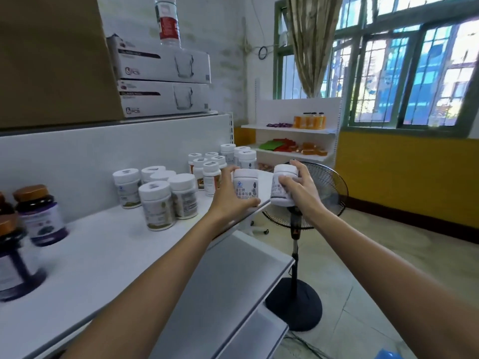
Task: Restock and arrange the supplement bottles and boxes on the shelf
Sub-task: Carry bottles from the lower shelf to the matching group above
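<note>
Held a white bottle point(245, 189) in the left hand point(228, 198), upright at the front edge of the white shelf point(103, 255), close to the shelf's right end. Had the fingers curled round the left side of its cap and the thumb pressed along the foot of the label. Could not tell whether it was set down on the board or lifted just off it.

Held a second white bottle point(281, 187) in the right hand point(300, 190), just beside the first but apart from it, out past the shelf's end, in the air before the standing fan point(330, 187). Gripped it snugly, thumb across the label, fingers round the far side up to the cap, and tilted it a little.

Saw more stock further back on the same shelf: a cluster of large white bottles point(158, 200) mid-shelf, small bottles point(207, 172) just behind the left hand, and taller white tubs point(245, 155) by the back panel. Saw dark purple jars point(41, 216) with brown caps at the left end, blurred.

Noted on the board above two long white boxes point(163, 66) stacked, a clear plastic bottle point(168, 19) with a red label standing on them, and a brown carton point(51, 60) to their left. Noted a grey lower shelf point(233, 275) under the arms.
</note>
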`<state>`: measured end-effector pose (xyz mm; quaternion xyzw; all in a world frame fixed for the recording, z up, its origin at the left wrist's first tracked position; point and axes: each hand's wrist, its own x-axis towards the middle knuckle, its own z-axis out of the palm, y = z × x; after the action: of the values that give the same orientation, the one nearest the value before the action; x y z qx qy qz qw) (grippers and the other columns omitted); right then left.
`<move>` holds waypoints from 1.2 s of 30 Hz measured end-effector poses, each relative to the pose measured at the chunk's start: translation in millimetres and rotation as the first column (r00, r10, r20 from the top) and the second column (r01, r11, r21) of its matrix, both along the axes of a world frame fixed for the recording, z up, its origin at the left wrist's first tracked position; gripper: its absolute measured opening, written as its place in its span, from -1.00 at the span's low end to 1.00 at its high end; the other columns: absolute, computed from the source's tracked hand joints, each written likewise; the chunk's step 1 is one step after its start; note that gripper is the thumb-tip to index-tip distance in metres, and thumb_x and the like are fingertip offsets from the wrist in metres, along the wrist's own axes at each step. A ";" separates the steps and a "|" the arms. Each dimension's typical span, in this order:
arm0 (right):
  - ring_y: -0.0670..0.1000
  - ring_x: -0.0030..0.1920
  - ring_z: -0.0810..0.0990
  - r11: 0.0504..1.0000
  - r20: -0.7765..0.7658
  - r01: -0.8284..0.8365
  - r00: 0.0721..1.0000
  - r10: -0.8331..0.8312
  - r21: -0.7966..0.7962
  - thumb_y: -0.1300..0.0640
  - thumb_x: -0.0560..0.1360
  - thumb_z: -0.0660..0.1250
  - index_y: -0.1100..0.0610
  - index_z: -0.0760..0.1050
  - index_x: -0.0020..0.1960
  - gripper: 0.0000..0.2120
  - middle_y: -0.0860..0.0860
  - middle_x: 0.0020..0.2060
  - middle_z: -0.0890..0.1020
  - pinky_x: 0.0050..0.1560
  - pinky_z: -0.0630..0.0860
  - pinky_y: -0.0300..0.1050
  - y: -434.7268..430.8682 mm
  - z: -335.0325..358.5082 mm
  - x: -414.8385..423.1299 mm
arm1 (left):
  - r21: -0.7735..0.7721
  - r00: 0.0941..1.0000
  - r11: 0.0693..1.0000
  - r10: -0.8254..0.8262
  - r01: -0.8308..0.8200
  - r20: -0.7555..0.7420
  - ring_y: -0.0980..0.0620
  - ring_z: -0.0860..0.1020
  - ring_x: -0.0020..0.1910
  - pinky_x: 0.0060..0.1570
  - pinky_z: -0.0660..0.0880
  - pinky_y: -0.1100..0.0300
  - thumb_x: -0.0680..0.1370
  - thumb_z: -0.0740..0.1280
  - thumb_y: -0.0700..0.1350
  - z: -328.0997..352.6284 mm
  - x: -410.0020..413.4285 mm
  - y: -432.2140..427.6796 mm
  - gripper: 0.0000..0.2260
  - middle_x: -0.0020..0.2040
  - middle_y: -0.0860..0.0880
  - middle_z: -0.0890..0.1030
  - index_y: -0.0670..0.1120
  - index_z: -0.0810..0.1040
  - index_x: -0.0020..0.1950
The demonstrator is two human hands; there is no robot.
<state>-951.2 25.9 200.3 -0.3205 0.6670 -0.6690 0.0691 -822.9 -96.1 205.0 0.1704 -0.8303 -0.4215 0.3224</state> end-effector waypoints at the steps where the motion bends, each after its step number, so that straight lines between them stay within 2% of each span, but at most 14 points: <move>1: 0.07 0.02 0.60 1.000 -0.014 -0.023 1.000 0.023 0.006 0.08 0.49 0.31 -0.12 0.28 0.35 -0.54 0.10 0.11 0.54 0.06 0.57 0.04 -7.2 0.2 -19.1 | -0.010 0.999 0.999 0.040 -0.040 0.003 -0.02 0.47 0.16 0.13 0.52 0.09 0.33 0.53 -0.16 -0.2 -16.1 -4.8 -0.23 0.29 -0.07 0.39 0.08 0.11 0.35; 5: 0.08 0.03 0.61 0.989 -0.049 -0.128 0.990 0.132 0.071 -0.07 0.39 0.36 -0.12 0.34 0.26 -0.53 0.08 0.08 0.59 0.11 0.56 0.12 -33.6 4.4 -88.9 | 0.006 0.988 0.988 0.156 -0.156 0.008 0.02 0.45 0.18 0.21 0.44 0.07 0.36 0.52 -0.16 2.9 -73.8 -16.4 -0.23 0.32 -0.07 0.39 0.02 0.08 0.37; 6: 0.07 0.01 0.62 0.983 -0.053 -0.159 0.985 0.164 0.090 -0.06 0.38 0.36 -0.11 0.35 0.23 -0.56 0.08 0.07 0.59 0.08 0.57 0.08 -38.6 4.3 -103.5 | 0.012 0.984 0.984 0.175 -0.176 0.028 -0.01 0.46 0.20 0.23 0.44 0.05 0.36 0.52 -0.16 2.7 -85.5 -17.0 -0.23 0.33 -0.08 0.40 0.02 0.07 0.38; 9: -0.05 -0.06 0.57 0.964 -0.118 -0.239 0.960 0.253 0.120 0.08 0.47 0.36 -0.03 0.34 0.25 -0.61 0.00 0.01 0.58 -0.10 0.51 -0.20 -56.4 8.8 -139.0 | -0.032 0.967 0.969 0.246 -0.244 0.067 -0.07 0.50 0.20 0.22 0.47 -0.02 0.35 0.52 -0.18 1.3 -116.4 -19.4 -0.17 0.31 -0.10 0.45 0.03 0.03 0.42; 13: -0.12 -0.08 0.55 0.930 -0.167 -0.329 0.920 0.354 0.160 0.10 0.46 0.40 -0.04 0.32 0.22 -0.60 -0.12 -0.07 0.54 -0.14 0.49 -0.25 -79.9 13.9 -166.8 | -0.023 0.933 0.937 0.350 -0.350 0.082 -0.06 0.46 0.26 0.27 0.42 0.03 0.33 0.53 -0.16 -3.9 -140.1 -23.6 -0.14 0.34 -0.07 0.44 0.01 0.05 0.45; 15: -0.08 -0.02 0.56 0.907 -0.165 -0.384 0.896 0.412 0.175 0.12 0.43 0.43 -0.03 0.33 0.18 -0.60 -0.08 -0.01 0.55 -0.09 0.51 -0.22 -90.7 13.9 -176.8 | -0.048 0.895 0.904 0.428 -0.425 0.128 -0.05 0.45 0.27 0.26 0.42 0.08 0.33 0.53 -0.10 -7.7 -149.7 -26.5 -0.23 0.33 -0.07 0.45 -0.03 0.17 0.42; 17: -0.05 0.01 0.55 0.890 -0.173 -0.422 0.876 0.449 0.174 0.15 0.42 0.44 -0.01 0.33 0.18 -0.58 -0.06 0.01 0.55 -0.06 0.51 -0.20 -98.5 13.0 -183.8 | -0.112 0.820 0.837 0.547 -0.536 0.168 -0.06 0.47 0.23 0.23 0.45 0.03 0.30 0.53 0.00 -10.9 -156.2 -31.5 -0.31 0.27 -0.10 0.47 -0.06 0.31 0.34; 19: -0.12 -0.04 0.53 0.877 -0.193 -0.445 0.859 0.475 0.180 0.18 0.42 0.44 0.03 0.32 0.22 -0.55 -0.12 -0.03 0.53 -0.13 0.48 -0.30 -103.7 11.5 -187.6 | -0.149 0.747 0.769 0.640 -0.622 0.180 -0.07 0.48 0.19 0.18 0.48 0.01 0.27 0.54 0.08 -10.5 -159.0 -33.7 -0.34 0.22 -0.10 0.49 -0.09 0.38 0.26; 21: -0.15 -0.05 0.50 0.869 -0.238 -0.455 0.837 0.492 0.194 0.21 0.43 0.43 0.05 0.32 0.25 -0.53 -0.13 -0.03 0.51 -0.14 0.44 -0.35 -109.5 10.2 -189.8 | -0.155 0.703 0.721 0.693 -0.675 0.158 -0.07 0.48 0.19 0.15 0.48 0.05 0.26 0.55 0.08 -7.7 -160.4 -34.6 -0.34 0.21 -0.09 0.49 -0.13 0.38 0.23; 25: 0.03 0.17 0.49 0.835 -0.213 -0.522 0.808 0.550 0.175 0.25 0.43 0.41 -0.01 0.33 0.28 -0.51 0.04 0.18 0.50 -0.03 0.44 -0.24 -124.2 5.1 -193.0 | -0.155 0.645 0.660 0.751 -0.735 0.144 -0.10 0.47 0.22 0.09 0.42 0.10 0.30 0.55 -0.02 -5.2 -162.7 -36.7 -0.36 0.24 -0.12 0.48 -0.16 0.30 0.22; 30: 0.03 0.19 0.47 0.798 -0.172 -0.578 0.780 0.602 0.172 0.23 0.48 0.37 -0.07 0.31 0.32 -0.50 0.01 0.21 0.48 0.20 0.49 0.02 -135.3 4.6 -193.2 | -0.202 0.654 0.676 0.737 -0.709 0.171 -0.09 0.49 0.20 0.12 0.47 0.04 0.34 0.52 0.02 -5.7 -161.8 -35.0 -0.41 0.24 -0.11 0.50 -0.15 0.31 0.20; 32: 0.01 0.22 0.45 0.792 -0.178 -0.578 0.774 0.608 0.196 0.20 0.47 0.39 -0.07 0.24 0.41 -0.41 0.01 0.28 0.47 0.21 0.44 -0.06 -137.2 5.8 -191.1 | -0.199 0.670 0.694 0.720 -0.692 0.181 -0.08 0.48 0.20 0.13 0.47 0.03 0.33 0.53 0.03 -5.0 -160.3 -32.5 -0.40 0.23 -0.10 0.49 -0.15 0.33 0.22; 34: 0.00 0.28 0.43 0.791 -0.188 -0.564 0.772 0.607 0.238 0.20 0.45 0.42 -0.08 0.08 0.50 -0.23 0.01 0.37 0.42 0.21 0.34 -0.13 -137.0 4.8 -188.5 | -0.190 0.676 0.701 0.714 -0.688 0.182 -0.07 0.47 0.23 0.16 0.46 0.07 0.34 0.52 0.03 -3.5 -157.6 -28.4 -0.39 0.24 -0.10 0.48 -0.14 0.33 0.24; 36: 0.04 0.36 0.39 0.800 -0.166 -0.541 0.791 0.589 0.259 0.22 0.42 0.45 -0.03 -0.07 0.54 -0.09 0.05 0.41 0.37 0.24 0.29 -0.11 -132.9 4.7 -186.3 | -0.195 0.680 0.704 0.710 -0.683 0.183 -0.06 0.42 0.27 0.16 0.38 0.13 0.37 0.50 0.00 -2.0 -154.0 -21.9 -0.40 0.28 -0.10 0.44 -0.15 0.32 0.29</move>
<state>-1137.5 -106.9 205.0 -0.5753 0.6063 -0.5040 0.2177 -976.9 -118.0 203.0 0.5060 -0.7578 -0.1958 0.3625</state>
